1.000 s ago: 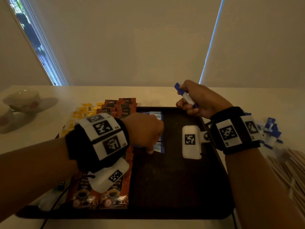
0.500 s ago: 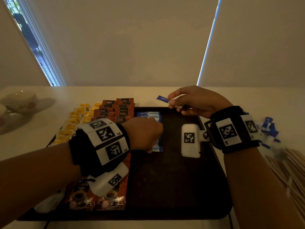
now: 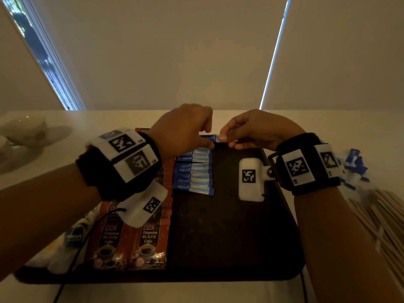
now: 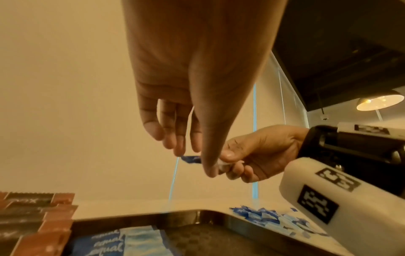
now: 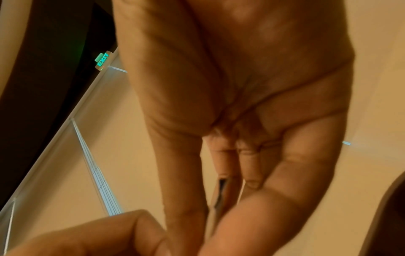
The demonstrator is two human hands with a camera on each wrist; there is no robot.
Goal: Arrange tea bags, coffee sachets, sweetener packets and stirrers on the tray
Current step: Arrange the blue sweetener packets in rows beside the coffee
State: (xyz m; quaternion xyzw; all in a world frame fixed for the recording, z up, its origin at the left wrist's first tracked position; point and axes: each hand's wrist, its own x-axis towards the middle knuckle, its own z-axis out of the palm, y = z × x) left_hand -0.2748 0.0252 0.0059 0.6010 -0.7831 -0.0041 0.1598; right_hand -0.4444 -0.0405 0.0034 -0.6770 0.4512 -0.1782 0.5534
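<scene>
**Both hands on one sweetener packet at tray's far edge**

Right hand [image 3: 260,130] pinches a blue sweetener packet [image 3: 208,137] by its white end, thumb over curled fingers; packet held level above the far edge of the dark tray [image 3: 236,237]. Left hand [image 3: 183,127] meets it from the other side, thumb and fingertips closing on the packet's blue end. Left wrist view shows the same: left thumb [image 4: 210,155] down against the packet [image 4: 190,159], other left fingers hanging loosely extended, right hand [image 4: 256,155] gripping from the right.

On the tray, a column of sweetener packets [image 3: 193,173] lies flat, stacked edge to edge just below the hands. Left of it, coffee sachets [image 3: 131,243] in rows, partly hidden by the left wrist. Tea bags [image 3: 67,243] at the near-left tray corner, blurred.

Off the tray to the right: a loose heap of sweetener packets [image 3: 354,165], and nearer, wooden stirrers [image 3: 380,215] on the table [image 3: 349,127]. Cup and saucer [image 3: 26,132] far left
</scene>
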